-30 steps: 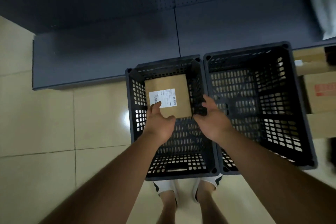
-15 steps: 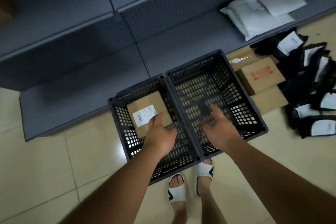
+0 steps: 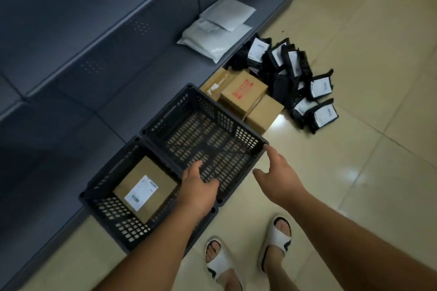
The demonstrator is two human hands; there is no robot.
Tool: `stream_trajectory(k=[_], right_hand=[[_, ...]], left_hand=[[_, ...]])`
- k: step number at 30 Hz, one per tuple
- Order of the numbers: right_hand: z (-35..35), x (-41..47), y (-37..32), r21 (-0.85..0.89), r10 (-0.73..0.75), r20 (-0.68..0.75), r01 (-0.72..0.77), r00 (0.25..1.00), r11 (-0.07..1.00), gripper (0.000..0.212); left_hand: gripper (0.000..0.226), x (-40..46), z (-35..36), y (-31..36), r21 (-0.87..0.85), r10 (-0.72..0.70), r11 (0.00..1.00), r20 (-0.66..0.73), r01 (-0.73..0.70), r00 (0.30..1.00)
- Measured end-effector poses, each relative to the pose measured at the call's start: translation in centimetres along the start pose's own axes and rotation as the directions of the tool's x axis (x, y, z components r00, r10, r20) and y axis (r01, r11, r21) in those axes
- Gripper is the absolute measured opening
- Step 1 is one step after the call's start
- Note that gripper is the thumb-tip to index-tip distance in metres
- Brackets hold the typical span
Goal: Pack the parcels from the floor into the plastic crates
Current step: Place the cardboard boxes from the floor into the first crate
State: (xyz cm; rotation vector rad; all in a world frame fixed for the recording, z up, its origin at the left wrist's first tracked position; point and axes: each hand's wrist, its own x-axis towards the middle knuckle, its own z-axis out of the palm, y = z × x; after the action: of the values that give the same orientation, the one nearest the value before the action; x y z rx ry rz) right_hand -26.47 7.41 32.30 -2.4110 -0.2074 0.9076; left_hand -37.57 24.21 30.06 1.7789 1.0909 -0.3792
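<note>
Head view: two black plastic crates sit side by side on the floor against a low grey shelf. Left crate (image 3: 104, 186) holds one brown box w/ white label (image 3: 145, 190), lying flat on the crate bottom. Right crate (image 3: 248, 134) has nothing in it. Left hand (image 3: 197, 188) hovers over the seam btwn the crates, fingers loosely spread, holding nothing. Right hand (image 3: 280, 176) is out past the right crate's near corner, fingers apart & reaching fwd, also holding nothing.

Change vs a sec ago: both hands were down at the left crate by the labelled box; now they're off it & the view has swung right, so the floor pile shows in full. Means box no. 1 is packed & the next pickup looks to be starting.

Remaining parcels: brown cartons (image 3: 243, 92) just beside the right crate's far side; a heap of black mailer bags (image 3: 293, 78) w/ white labels just beyond them. White poly bags (image 3: 217, 33) lie on the shelf, not the floor. Most of the task is left; cartons are nearest the right hand.
</note>
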Motion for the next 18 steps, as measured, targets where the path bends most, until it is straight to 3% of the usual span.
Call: stream_trajectory(k=[18], right_hand=[[-19.0, -1.0, 21.8, 0.29, 0.387, -0.149, -0.334, 0.91, 0.897, 0.075]], left_hand=[[0.072, -2.6, 23.4, 21.4, 0.41, 0.126, 0.88, 0.284, -0.24, 0.95]])
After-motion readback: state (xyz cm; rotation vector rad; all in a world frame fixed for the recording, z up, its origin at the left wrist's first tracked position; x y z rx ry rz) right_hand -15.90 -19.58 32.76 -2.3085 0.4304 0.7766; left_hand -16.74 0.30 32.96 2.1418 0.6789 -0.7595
